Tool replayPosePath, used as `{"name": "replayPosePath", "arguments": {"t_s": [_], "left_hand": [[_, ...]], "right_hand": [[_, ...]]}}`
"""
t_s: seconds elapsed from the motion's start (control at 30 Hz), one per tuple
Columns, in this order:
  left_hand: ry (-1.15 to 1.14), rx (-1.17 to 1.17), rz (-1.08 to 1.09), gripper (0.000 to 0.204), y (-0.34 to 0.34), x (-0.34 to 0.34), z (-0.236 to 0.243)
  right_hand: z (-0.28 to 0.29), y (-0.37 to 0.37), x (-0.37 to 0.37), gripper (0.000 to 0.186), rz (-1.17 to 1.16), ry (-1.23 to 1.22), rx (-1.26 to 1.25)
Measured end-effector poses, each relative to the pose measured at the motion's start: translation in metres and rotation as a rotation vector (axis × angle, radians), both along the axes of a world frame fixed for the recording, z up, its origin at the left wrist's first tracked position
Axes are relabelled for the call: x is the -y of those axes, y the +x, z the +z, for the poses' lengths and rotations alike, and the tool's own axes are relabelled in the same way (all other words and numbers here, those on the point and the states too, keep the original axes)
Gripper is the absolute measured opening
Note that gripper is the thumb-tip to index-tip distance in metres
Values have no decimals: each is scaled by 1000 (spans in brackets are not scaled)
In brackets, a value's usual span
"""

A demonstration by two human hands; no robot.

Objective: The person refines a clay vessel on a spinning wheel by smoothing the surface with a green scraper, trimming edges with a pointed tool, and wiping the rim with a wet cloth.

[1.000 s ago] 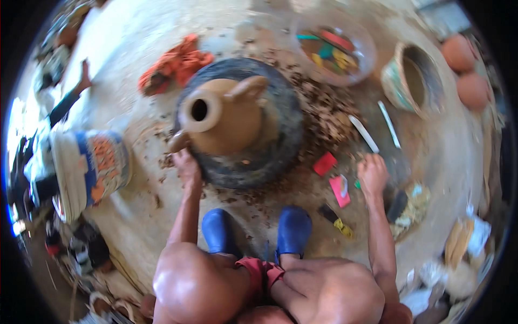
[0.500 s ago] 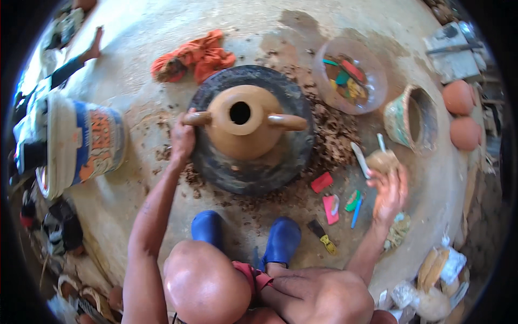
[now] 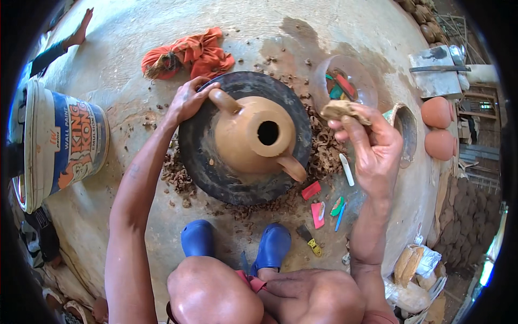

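Observation:
A brown clay jug [image 3: 248, 140] with two curved handles sits on a dark round wheel [image 3: 199, 162]. At the wheel's upper left rim, my left hand [image 3: 189, 100] has bent fingers by a handle's tip; whether they grip handle or rim is unclear. My right hand [image 3: 371, 148] is raised right of the jug, fingers closed on a flat, tan, crumpled piece [image 3: 340, 110]. Beyond it is a clear bowl [image 3: 329, 65] of coloured tools. Small scrapers [image 3: 312, 190] and white sticks [image 3: 346, 168] lie below right, among clay scraps [image 3: 172, 173].
A large bucket [image 3: 81, 140] stands left, an orange cloth [image 3: 205, 51] above the wheel. At right are a tilted pot [image 3: 406, 151], terracotta pots [image 3: 434, 143], a metal block [image 3: 431, 75] and bags [image 3: 410, 294]. Another person's bare foot [image 3: 81, 29] shows upper left. My blue clogs [image 3: 270, 248] are below.
The jug and its handles have turned clockwise, with my left hand moving up along the rim. My right hand has picked up the tan piece and raised it toward the jug.

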State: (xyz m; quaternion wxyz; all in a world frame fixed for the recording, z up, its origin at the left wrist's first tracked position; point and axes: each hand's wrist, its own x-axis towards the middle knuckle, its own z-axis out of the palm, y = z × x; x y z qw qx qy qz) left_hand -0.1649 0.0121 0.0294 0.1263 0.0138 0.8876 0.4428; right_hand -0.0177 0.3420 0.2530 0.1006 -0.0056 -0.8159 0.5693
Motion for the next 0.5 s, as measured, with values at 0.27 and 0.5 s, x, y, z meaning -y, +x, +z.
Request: {"name": "replayPosePath", "arguments": {"t_s": [0.27, 0.5], "left_hand": [[63, 72, -76, 69, -4, 3, 1], [232, 142, 109, 60, 39, 17, -8]], "right_hand": [[4, -36, 37, 35, 459, 551, -191], [10, -22, 37, 48, 508, 654, -199]]}}
